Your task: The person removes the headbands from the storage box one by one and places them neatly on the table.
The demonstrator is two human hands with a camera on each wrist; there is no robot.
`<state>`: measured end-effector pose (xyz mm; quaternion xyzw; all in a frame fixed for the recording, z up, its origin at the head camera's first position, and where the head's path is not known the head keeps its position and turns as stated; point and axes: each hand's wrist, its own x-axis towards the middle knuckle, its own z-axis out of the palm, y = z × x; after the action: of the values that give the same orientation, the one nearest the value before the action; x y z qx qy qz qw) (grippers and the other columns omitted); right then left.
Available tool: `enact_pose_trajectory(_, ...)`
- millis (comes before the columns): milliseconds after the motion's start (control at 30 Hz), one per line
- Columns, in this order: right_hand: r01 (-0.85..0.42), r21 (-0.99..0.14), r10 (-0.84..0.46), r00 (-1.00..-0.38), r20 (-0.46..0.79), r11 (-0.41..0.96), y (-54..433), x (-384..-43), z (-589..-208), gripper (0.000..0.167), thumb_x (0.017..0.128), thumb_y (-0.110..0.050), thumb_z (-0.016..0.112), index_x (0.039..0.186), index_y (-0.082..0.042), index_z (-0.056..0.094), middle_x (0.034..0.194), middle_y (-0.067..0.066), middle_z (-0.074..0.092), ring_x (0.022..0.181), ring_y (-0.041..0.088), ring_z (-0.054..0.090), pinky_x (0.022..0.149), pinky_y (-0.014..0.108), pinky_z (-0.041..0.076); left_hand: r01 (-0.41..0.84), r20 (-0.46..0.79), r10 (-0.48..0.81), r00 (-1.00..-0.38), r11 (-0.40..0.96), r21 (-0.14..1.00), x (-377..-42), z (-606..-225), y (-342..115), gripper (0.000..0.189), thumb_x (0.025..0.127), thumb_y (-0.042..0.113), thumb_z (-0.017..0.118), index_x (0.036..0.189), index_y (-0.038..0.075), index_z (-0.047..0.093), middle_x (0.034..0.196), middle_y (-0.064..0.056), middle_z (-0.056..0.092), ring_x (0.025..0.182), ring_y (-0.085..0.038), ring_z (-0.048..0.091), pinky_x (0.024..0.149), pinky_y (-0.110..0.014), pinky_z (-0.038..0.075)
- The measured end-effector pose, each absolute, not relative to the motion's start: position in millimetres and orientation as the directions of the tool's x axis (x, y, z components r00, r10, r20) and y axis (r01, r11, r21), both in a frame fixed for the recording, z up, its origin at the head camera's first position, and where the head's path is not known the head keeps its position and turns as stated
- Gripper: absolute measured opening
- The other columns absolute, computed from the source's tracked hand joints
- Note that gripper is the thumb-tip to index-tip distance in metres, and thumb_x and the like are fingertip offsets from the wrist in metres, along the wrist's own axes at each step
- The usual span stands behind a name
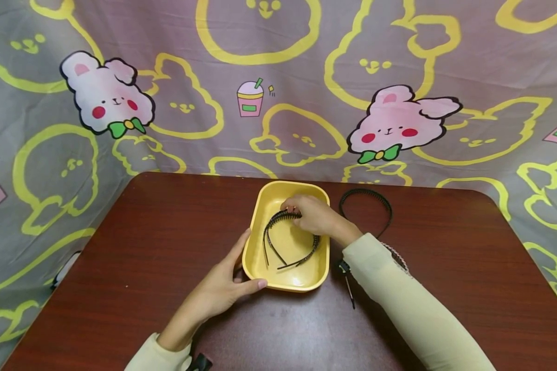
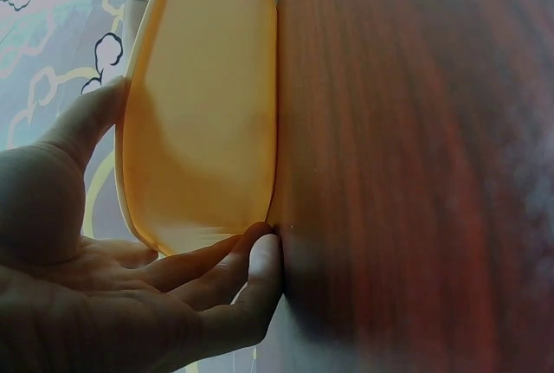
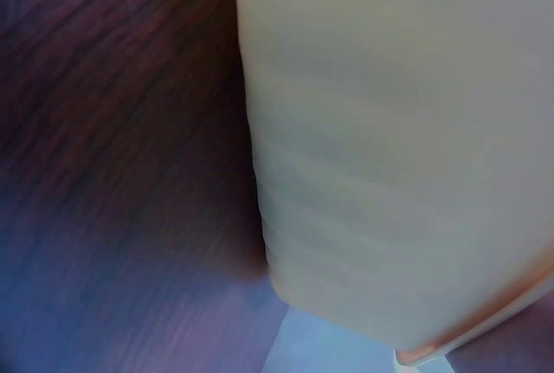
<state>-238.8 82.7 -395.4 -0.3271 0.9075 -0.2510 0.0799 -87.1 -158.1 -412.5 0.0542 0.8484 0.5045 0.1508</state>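
Note:
A yellow plastic tray (image 1: 290, 281) stands on the table. My left hand (image 1: 218, 288) holds its near left corner, thumb at the rim and fingers along the side. In the left wrist view, the fingers (image 2: 229, 282) curl by the lower edge of the tray (image 2: 203, 87). My right hand (image 1: 313, 214) reaches inside and pinches the toothed top of a black headband (image 1: 278, 219) at the far end. Several black band ends spread over the tray's floor. The right wrist view has only the tray's outer wall (image 3: 389, 148), with the hand out of sight.
Right of the tray, another black toothed headband (image 1: 366, 191) lies on the brown table (image 1: 167, 221). A braided band (image 1: 396, 256) shows partly from under the right sleeve (image 1: 390, 278). A patterned curtain (image 1: 292, 77) hangs behind the table.

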Motion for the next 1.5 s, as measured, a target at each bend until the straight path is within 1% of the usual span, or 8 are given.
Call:
enact_pose_trajectory(300, -0.563, -0.489, -0.64, -0.768, 0.013, 0.666, 83.4, -239.1, -396.4, 0.036, 0.087, 0.006, 0.073, 0.122, -0.003, 0.073, 0.105, 0.012, 0.072, 0.101, 0.026, 0.066, 0.094, 0.042, 0.053, -0.054, -0.2, 0.246, -0.948, 0.497, 0.866, -88.2, -412.6, -158.4, 0.109, 0.089, 0.034, 0.086, 0.168, 0.04, 0.012, 0.166, -0.011, 0.042, 0.12, -0.02, 0.054, 0.088, -0.026, 0.048)
enact_pose_trajectory(533, -0.541, -0.464, -0.623, -0.782, -0.03, 0.701, 83.2, -238.0, -397.7, 0.039, 0.088, 0.003, 0.074, 0.125, -0.007, 0.074, 0.111, 0.009, 0.074, 0.106, 0.026, 0.067, 0.097, 0.044, 0.053, -0.056, -0.202, 0.249, -0.947, 0.492, 0.869, -88.3, -412.6, -158.9, 0.109, 0.089, 0.034, 0.086, 0.168, 0.04, 0.012, 0.166, -0.011, 0.042, 0.115, -0.021, 0.054, 0.08, -0.022, 0.046)
enact_pose_trajectory(700, -0.532, -0.462, -0.617, -0.786, -0.044, 0.71, 82.1, -237.4, -397.5, 0.04, 0.088, 0.004, 0.073, 0.127, -0.008, 0.074, 0.111, 0.009, 0.074, 0.106, 0.025, 0.067, 0.097, 0.043, 0.053, -0.054, -0.201, 0.252, -0.947, 0.489, 0.871, -88.2, -412.9, -159.2, 0.109, 0.089, 0.034, 0.085, 0.169, 0.038, 0.011, 0.166, -0.012, 0.041, 0.118, -0.02, 0.054, 0.086, -0.024, 0.048)
enact_pose_trajectory(933, -0.511, -0.423, -0.589, -0.805, -0.071, 0.749, 81.7, -235.4, -396.6, 0.038, 0.089, -0.001, 0.073, 0.124, -0.016, 0.076, 0.11, 0.003, 0.072, 0.107, 0.022, 0.066, 0.094, 0.044, 0.053, -0.064, -0.209, 0.249, -0.946, 0.488, 0.87, -88.0, -412.0, -158.7, 0.109, 0.089, 0.034, 0.086, 0.168, 0.04, 0.011, 0.16, -0.012, 0.049, 0.101, -0.018, 0.057, 0.075, -0.023, 0.045)
enact_pose_trajectory(1067, -0.51, -0.402, -0.582, -0.81, -0.074, 0.76, 80.0, -234.7, -396.7, 0.037, 0.091, -0.003, 0.073, 0.124, -0.02, 0.077, 0.109, 0.002, 0.073, 0.106, 0.021, 0.067, 0.092, 0.044, 0.054, -0.063, -0.206, 0.248, -0.947, 0.483, 0.873, -88.0, -411.9, -158.7, 0.109, 0.089, 0.033, 0.086, 0.169, 0.039, 0.012, 0.161, -0.012, 0.048, 0.107, -0.018, 0.056, 0.077, -0.022, 0.046)
enact_pose_trajectory(1233, -0.511, -0.376, -0.576, -0.814, -0.078, 0.773, 78.7, -233.7, -397.9, 0.035, 0.094, -0.006, 0.073, 0.125, -0.023, 0.077, 0.111, 0.001, 0.074, 0.108, 0.022, 0.068, 0.092, 0.045, 0.054, -0.069, -0.213, 0.252, -0.944, 0.481, 0.874, -87.9, -411.8, -159.1, 0.11, 0.089, 0.032, 0.086, 0.169, 0.039, 0.011, 0.155, -0.011, 0.053, 0.09, -0.017, 0.056, 0.071, -0.023, 0.044)
enact_pose_trajectory(1333, -0.517, -0.357, -0.575, -0.815, -0.071, 0.778, 78.4, -233.0, -398.9, 0.034, 0.095, -0.008, 0.073, 0.126, -0.023, 0.076, 0.115, 0.002, 0.074, 0.112, 0.023, 0.068, 0.093, 0.047, 0.054, -0.068, -0.213, 0.249, -0.945, 0.486, 0.871, -87.8, -412.0, -159.3, 0.11, 0.089, 0.033, 0.086, 0.169, 0.04, 0.011, 0.155, -0.01, 0.052, 0.087, -0.016, 0.054, 0.07, -0.023, 0.043)
enact_pose_trajectory(1500, -0.533, -0.327, -0.577, -0.815, -0.05, 0.781, 78.9, -231.5, -399.8, 0.034, 0.096, -0.007, 0.071, 0.126, -0.023, 0.076, 0.121, 0.004, 0.075, 0.116, 0.026, 0.068, 0.094, 0.049, 0.055, -0.061, -0.205, 0.242, -0.948, 0.494, 0.867, -87.6, -412.7, -159.2, 0.109, 0.089, 0.034, 0.086, 0.168, 0.041, 0.012, 0.162, -0.011, 0.047, 0.108, -0.02, 0.056, 0.078, -0.022, 0.046)
